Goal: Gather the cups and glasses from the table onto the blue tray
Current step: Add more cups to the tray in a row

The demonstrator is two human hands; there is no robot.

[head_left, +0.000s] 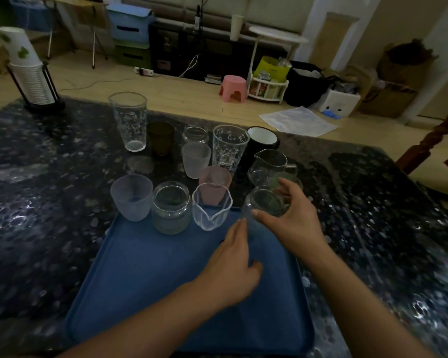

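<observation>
I see the blue tray (145,280) on the dark speckled tabletop (36,202), near edge toward me. Three pieces stand along its far rim: a frosted cup (131,197) at left, a clear jar (171,206) beside it, then a small spouted pitcher (212,205) — all close together.

My right hand (292,220) is wrapped around a clear glass jar (265,202) at the tray's far right corner, fingers over the rim and side, thumb on the near side. Whether the jar is resting on the tray or just above it, I can't tell. My left hand (230,270) hovers over the tray's middle, fingers loosely extended, holding nothing, fingertips just beside the gripped jar.

Still on the tabletop beyond the tray: a pink cup (215,178) right behind the pitcher, a frosted tumbler (195,160), a tall printed glass (230,147), a second tall printed glass (128,121) further left, a dark brown cup (161,137), a small jar (195,134), a black mug with white inside (263,138), and a handled glass pitcher (269,165) — the last near my right hand.

A stack of paper cups in a rack (30,73) stands at the far left tabletop corner.
</observation>
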